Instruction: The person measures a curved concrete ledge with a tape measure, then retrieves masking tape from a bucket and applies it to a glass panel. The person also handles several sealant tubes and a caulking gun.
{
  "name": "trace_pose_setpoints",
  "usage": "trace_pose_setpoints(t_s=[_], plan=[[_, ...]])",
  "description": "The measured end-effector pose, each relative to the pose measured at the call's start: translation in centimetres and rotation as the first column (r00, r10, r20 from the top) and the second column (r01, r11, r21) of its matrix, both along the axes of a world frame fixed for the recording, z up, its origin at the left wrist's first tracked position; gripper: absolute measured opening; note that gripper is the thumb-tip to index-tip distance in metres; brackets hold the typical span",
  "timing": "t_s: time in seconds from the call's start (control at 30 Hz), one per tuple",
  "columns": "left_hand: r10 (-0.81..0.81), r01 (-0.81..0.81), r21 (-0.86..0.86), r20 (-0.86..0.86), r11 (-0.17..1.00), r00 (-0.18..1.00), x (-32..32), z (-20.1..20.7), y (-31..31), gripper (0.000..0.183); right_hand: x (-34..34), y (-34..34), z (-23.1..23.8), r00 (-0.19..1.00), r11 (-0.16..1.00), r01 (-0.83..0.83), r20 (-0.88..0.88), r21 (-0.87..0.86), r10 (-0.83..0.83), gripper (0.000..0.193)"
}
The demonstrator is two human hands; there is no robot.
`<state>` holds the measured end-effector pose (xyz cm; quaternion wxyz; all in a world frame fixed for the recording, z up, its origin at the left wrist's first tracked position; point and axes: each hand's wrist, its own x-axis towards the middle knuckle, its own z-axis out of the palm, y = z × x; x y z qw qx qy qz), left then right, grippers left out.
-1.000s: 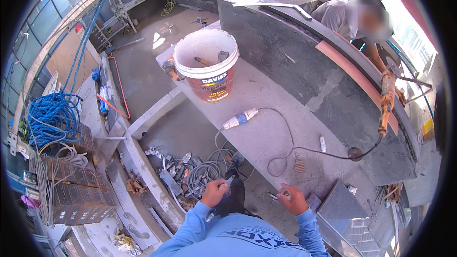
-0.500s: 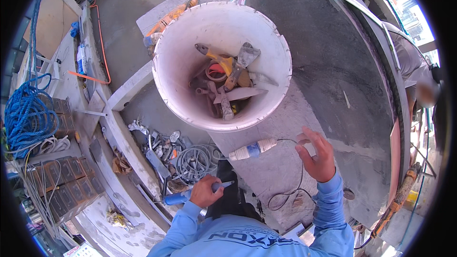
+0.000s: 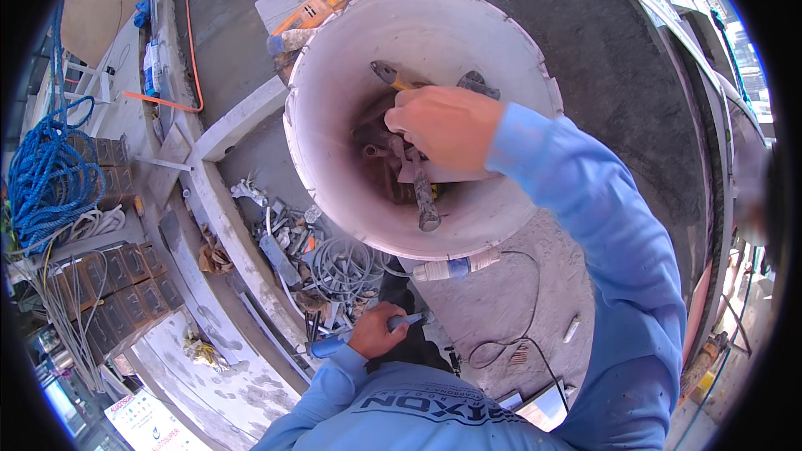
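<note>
A large white bucket [image 3: 342, 58] stands in front of me with scrapers and other dusty tools in it. My right hand [image 3: 451, 127] is down inside, its fingers curled over the tools; what they grip is hidden. Past the fingers show a yellow-and-black handle [image 3: 387, 74] and a grey scraper blade [image 3: 479, 83]. Below the hand leans a tool with a grey, dirt-caked end [image 3: 427, 209]. Lower down, my left hand [image 3: 376, 331] is closed round a blue sealant tube [image 3: 328, 345], with its pale nozzle [image 3: 408, 319] pointing right.
An orange power tool [image 3: 326, 4] lies behind the bucket. At its near side is a white-and-blue wrapped cylinder [image 3: 457, 266] with a cord. Scrap and coiled cable [image 3: 347, 271] lie at the left, past a low ledge [image 3: 238, 230]. A dark slab [image 3: 585, 58] extends at the right.
My right hand has moved from the bucket's near right side up and into it, onto the tools. The bucket sits slightly farther right in view. My left hand keeps the sealant tube.
</note>
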<state>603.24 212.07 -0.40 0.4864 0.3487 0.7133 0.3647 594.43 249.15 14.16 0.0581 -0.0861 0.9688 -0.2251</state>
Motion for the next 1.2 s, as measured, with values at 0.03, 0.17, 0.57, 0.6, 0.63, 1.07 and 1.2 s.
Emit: trace_pose_setpoints(t_s=[0.03,0.17,0.57,0.6,0.63,1.07,1.2], plan=[[-0.011,0.011,0.018,-0.014,1.000,1.000,0.5,-0.1,0.1,0.025,-2.7,0.3,-1.4,0.953,0.986,-0.030,0.302,0.167,-0.022,0.021],[-0.020,0.020,-0.012,-0.002,1.000,1.000,1.6,0.3,0.3,0.027,-8.1,0.1,-6.6,0.800,0.897,-0.205,0.595,0.391,-0.077,0.027],[0.091,-0.092,0.052,0.010,0.994,0.996,1.0,-0.3,-1.1,0.025,-5.3,-1.1,-13.9,0.878,0.798,0.004,0.380,0.603,-0.291,0.028],[0.092,-0.092,0.057,0.010,0.994,0.996,0.8,-0.2,-1.1,0.025,-5.4,-1.1,-14.1,0.907,0.797,-0.030,0.351,0.603,-0.231,0.025],[0.091,-0.092,0.061,0.010,0.994,0.996,0.6,-0.2,-1.0,0.025,-5.4,-0.9,-14.3,0.932,0.795,-0.063,0.321,0.603,-0.170,0.023],[0.039,-0.042,0.122,0.023,0.992,0.999,0.2,-0.2,-2.5,0.024,-5.6,-1.1,-15.1,0.931,0.894,0.271,0.138,0.356,-0.337,0.019],[0.043,-0.037,0.213,-0.024,0.976,0.999,0.8,-0.2,-3.3,0.035,-5.4,0.2,-11.5,0.994,0.906,-0.003,0.101,0.424,-0.044,0.018]])
